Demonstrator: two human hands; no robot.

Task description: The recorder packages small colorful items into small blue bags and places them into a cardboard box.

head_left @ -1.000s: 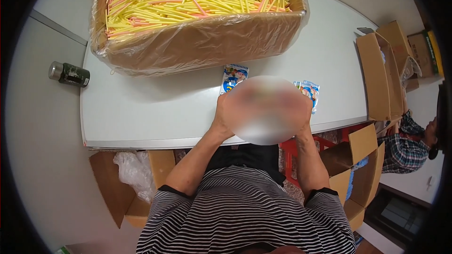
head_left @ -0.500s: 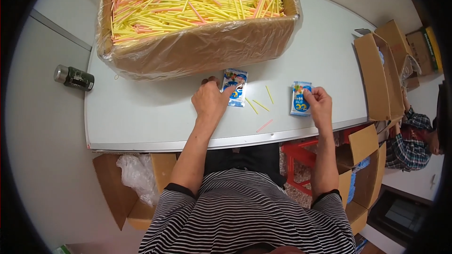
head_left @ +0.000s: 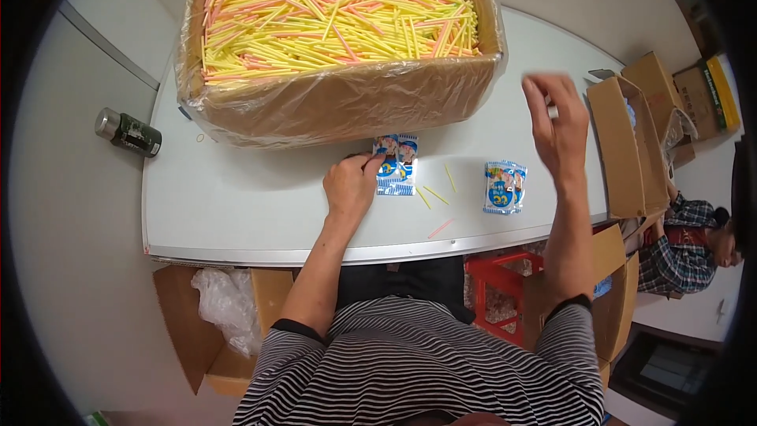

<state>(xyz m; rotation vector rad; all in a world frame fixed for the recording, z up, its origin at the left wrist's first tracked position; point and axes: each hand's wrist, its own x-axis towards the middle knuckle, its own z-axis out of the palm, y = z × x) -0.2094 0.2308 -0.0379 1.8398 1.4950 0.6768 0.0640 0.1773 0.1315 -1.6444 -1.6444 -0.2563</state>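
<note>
My left hand (head_left: 350,189) rests on the table by the big carton, its thumb and fingers closed on a small blue-and-white candy packet (head_left: 386,166). This packet overlaps another candy packet (head_left: 408,159). My right hand (head_left: 560,122) is raised over the right side of the table, fingers curved and apart, slightly blurred, with nothing seen in it. Below it lies a small stack of candy packets (head_left: 501,187). Several loose thin sticks lie between the two groups: yellow sticks (head_left: 436,195) and a pink stick (head_left: 441,228).
A plastic-lined carton (head_left: 339,102) full of pink and yellow sticks stands at the back. A dark flask (head_left: 130,132) is at the left. Open cartons (head_left: 627,146) line the right side. Below the table edge are a box with clear plastic (head_left: 225,308) and a red stool (head_left: 497,288). A person (head_left: 682,248) sits at far right.
My right hand has let go of its packet, leaving it stacked on the right, and has risen away. My left hand now pinches one of two overlapping packets. The view has shifted slightly.
</note>
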